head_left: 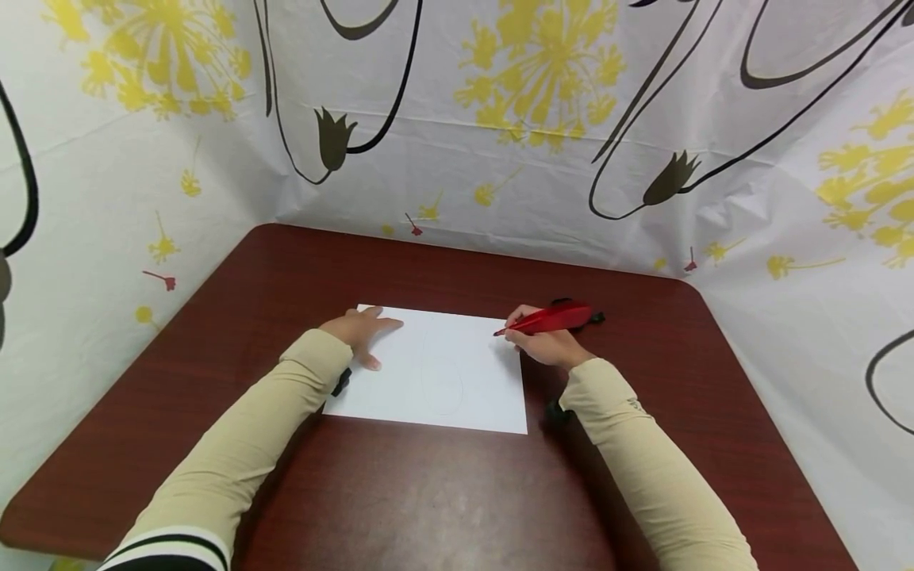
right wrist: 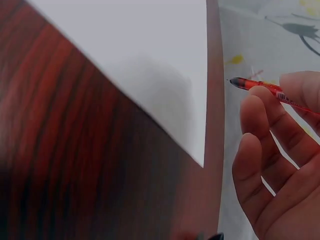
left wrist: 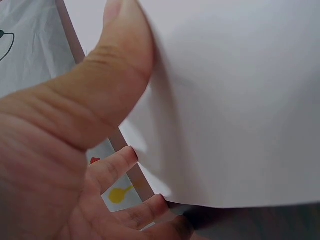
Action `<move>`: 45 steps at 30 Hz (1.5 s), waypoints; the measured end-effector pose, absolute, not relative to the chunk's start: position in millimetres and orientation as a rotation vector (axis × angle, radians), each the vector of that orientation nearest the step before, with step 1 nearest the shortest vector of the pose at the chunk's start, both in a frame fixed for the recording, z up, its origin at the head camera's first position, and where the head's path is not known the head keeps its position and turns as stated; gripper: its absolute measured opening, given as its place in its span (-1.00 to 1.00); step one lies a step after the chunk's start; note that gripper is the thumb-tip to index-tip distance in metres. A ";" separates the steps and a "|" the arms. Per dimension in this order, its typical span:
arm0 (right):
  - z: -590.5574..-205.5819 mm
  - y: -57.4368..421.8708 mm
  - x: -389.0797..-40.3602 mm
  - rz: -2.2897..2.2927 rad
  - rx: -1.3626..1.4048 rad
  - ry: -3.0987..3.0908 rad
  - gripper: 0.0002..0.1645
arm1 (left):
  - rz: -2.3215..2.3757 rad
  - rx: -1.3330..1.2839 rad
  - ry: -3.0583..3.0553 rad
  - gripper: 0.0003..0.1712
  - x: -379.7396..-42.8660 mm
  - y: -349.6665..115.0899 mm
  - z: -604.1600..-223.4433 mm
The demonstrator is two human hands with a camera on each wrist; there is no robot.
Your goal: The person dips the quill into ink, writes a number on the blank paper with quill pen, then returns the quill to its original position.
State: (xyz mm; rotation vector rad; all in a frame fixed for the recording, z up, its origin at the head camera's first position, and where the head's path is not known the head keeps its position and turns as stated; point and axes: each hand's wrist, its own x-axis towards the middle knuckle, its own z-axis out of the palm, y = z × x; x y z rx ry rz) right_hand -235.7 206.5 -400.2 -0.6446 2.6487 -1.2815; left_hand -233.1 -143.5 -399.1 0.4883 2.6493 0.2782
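A white sheet of paper (head_left: 443, 373) lies on the table, with a faint curved line on its lower middle. My left hand (head_left: 362, 329) rests spread on the sheet's upper left part, thumb apart from the fingers. In the left wrist view, the thumb (left wrist: 125, 45) lies along the paper (left wrist: 240, 110) and fingertips touch its edge. Near the upper right corner, my right hand (head_left: 546, 342) pinches a red pen (head_left: 550, 319) with a broad, feather-like upper part. Its dark tip is over the sheet in the head view. The right wrist view shows the red pen (right wrist: 267, 87) between thumb and fingers.
The dark reddish-brown table (head_left: 428, 500) has rounded far corners. A white curtain (head_left: 428, 119) with yellow and dark flower prints hangs behind it and along both sides. Small dark devices sit under both wrists.
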 end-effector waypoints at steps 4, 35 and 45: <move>-395.2 217.1 -233.0 -1.303 -0.666 2.666 -0.91 | 0.269 0.463 2.650 0.03 -232.9 -142.7 -399.5; -394.5 276.4 -227.7 -1.163 -1.051 3.311 -0.80 | 0.270 0.472 2.651 0.03 -233.7 -143.7 -402.5; -405.7 302.8 -235.0 -1.051 -1.178 3.407 -0.76 | 0.299 0.493 2.650 0.00 -229.4 -144.1 -399.2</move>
